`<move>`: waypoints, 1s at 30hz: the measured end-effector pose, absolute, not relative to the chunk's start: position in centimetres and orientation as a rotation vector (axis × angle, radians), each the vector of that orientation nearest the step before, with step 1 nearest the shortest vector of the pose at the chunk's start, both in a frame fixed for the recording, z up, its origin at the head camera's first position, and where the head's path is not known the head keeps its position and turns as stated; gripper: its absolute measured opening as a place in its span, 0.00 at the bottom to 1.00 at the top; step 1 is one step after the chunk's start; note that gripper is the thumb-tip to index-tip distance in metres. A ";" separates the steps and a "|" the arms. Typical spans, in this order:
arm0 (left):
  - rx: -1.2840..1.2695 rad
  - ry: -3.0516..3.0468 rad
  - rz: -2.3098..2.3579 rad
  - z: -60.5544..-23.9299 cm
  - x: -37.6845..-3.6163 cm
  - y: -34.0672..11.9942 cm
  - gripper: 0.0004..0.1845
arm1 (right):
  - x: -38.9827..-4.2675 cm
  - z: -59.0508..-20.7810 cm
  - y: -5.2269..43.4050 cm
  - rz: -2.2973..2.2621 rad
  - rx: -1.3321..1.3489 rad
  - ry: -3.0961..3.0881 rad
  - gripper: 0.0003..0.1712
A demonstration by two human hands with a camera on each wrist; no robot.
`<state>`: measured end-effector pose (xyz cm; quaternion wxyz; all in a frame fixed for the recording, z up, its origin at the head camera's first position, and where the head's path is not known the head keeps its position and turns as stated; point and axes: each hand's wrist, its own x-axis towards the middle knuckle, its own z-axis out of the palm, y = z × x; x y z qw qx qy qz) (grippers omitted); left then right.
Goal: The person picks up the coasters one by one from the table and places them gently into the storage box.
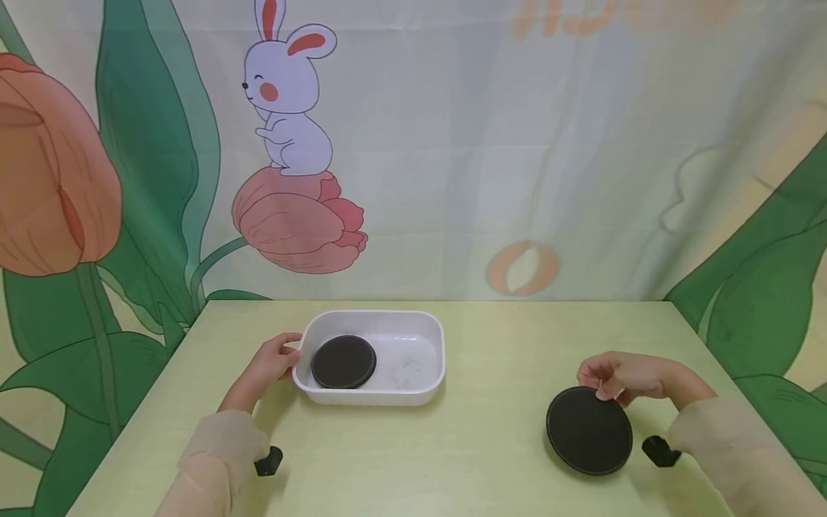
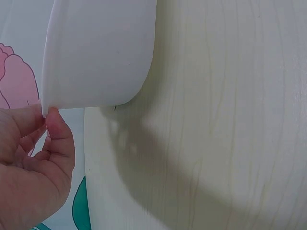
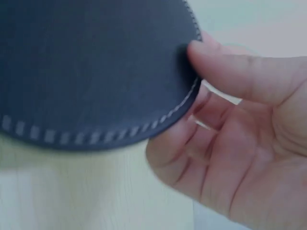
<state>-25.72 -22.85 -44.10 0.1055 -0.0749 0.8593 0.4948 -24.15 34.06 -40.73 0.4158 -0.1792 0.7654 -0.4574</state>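
A white rectangular tray [image 1: 426, 327] sits on the pale green table, with a round black coaster [image 1: 344, 361] lying in its left half. My left hand [image 1: 274, 361] pinches the tray's left rim; in the left wrist view the thumb and fingers [image 2: 56, 128] meet at the edge of the tray's white wall [image 2: 98, 52]. To the right, a second black coaster [image 1: 589, 431] with stitched edging is tilted up off the table. My right hand [image 1: 623, 375] pinches its far edge, and the right wrist view shows the thumb [image 3: 225, 67] on top of this coaster [image 3: 91, 67].
The wooden table top [image 1: 465, 445] stretches between the tray and the right coaster. A printed backdrop with a rabbit and tulips [image 1: 291, 143] hangs behind the table's far edge. Black wrist camera mounts [image 1: 268, 461] sit under both sleeves.
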 end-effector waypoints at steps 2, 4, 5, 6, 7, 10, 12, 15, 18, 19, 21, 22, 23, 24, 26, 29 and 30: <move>-0.217 2.535 1.455 -44.1 -25.7 -22.9 0.22 | -24.4 -40.7 33.5 -1.215 -0.468 1.889 0.11; -0.220 2.537 1.454 -44.1 -25.7 -22.9 0.22 | -24.6 -40.7 32.8 -1.282 -0.465 1.864 0.09; -0.219 2.538 1.455 -44.0 -25.7 -23.0 0.22 | -24.7 -40.7 32.4 -1.313 -0.465 1.856 0.09; -0.216 2.542 1.452 -44.0 -25.7 -23.0 0.22 | -24.8 -40.7 32.0 -1.341 -0.464 1.852 0.09; -0.212 2.543 1.450 -44.1 -25.7 -23.0 0.22 | -24.9 -40.7 31.5 -1.367 -0.463 1.854 0.09; -0.208 2.543 1.450 -44.1 -25.7 -23.0 0.22 | -25.0 -40.7 30.0 -1.444 -0.462 1.857 0.09; -0.202 2.543 1.452 -44.1 -25.6 -23.0 0.22 | -25.0 -40.7 28.9 -1.504 -0.461 1.853 0.09; -0.202 2.534 1.464 -44.1 -25.7 -23.0 0.22 | -25.1 -40.9 27.2 -1.603 -0.459 1.837 0.09; -0.208 2.528 1.477 -44.1 -25.6 -23.0 0.22 | -25.3 -41.1 25.2 -1.686 -0.446 1.837 0.10; -0.209 2.526 1.482 -44.2 -25.6 -23.0 0.22 | -25.3 -41.1 24.5 -1.709 -0.439 1.842 0.10; -0.212 2.526 1.486 -44.2 -25.7 -23.0 0.22 | -25.5 -41.0 23.1 -1.752 -0.414 1.850 0.10; -0.213 2.526 1.487 -44.3 -25.8 -23.1 0.22 | -25.6 -40.9 22.4 -1.776 -0.398 1.849 0.11; -0.212 2.528 1.483 -44.4 -25.8 -23.1 0.22 | -25.7 -40.8 21.7 -1.802 -0.383 1.844 0.11; -0.212 2.528 1.485 -44.4 -25.8 -23.1 0.22 | -25.8 -40.8 21.0 -1.827 -0.369 1.836 0.11; -0.208 2.530 1.484 -44.5 -25.9 -23.2 0.22 | -26.1 -40.6 19.5 -1.884 -0.339 1.806 0.11; -0.200 2.530 1.490 -44.5 -25.9 -23.3 0.22 | -26.4 -40.6 17.5 -1.968 -0.289 1.754 0.11; -0.197 2.529 1.495 -44.5 -25.8 -23.2 0.22 | -26.6 -40.6 16.8 -1.994 -0.269 1.739 0.11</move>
